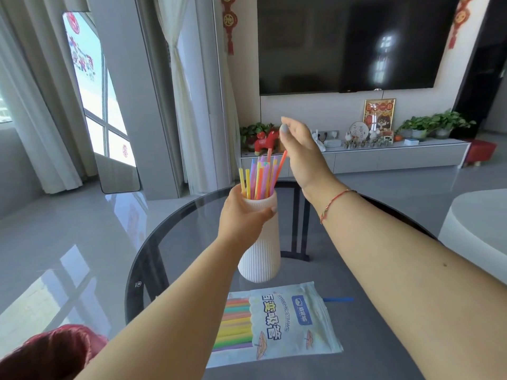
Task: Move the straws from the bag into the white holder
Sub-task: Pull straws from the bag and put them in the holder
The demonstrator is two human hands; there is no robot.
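Mostly done: left hand (244, 212) grips the white holder (260, 242); right hand (299, 149) pinches an orange straw (280, 168) above it; the bag (274, 322) at 6 o'clock holds more.

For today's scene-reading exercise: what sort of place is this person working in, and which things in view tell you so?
Most likely a home living room. A large wall-mounted television hangs above a low media cabinet holding potted plants and ornaments, and tied-back curtains frame the windows beside a round glass table.
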